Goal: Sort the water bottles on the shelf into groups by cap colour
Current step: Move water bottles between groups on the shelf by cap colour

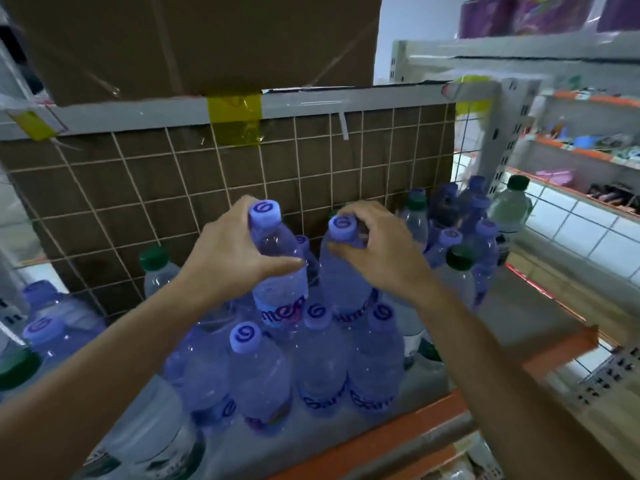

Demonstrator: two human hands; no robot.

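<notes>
Green-capped bottle (14, 370) nearest, at 8 o'clock; left hand (225, 258) grips a blue-capped bottle (277, 275) by its neck, right hand (381, 251) pinches a second blue-capped bottle (343, 282) under its cap, both behind the blue-capped cluster (318, 358) at 6 o'clock on the shelf (381, 434)

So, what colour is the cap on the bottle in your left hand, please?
The cap is light purple with a darker swirl; head view.
</notes>
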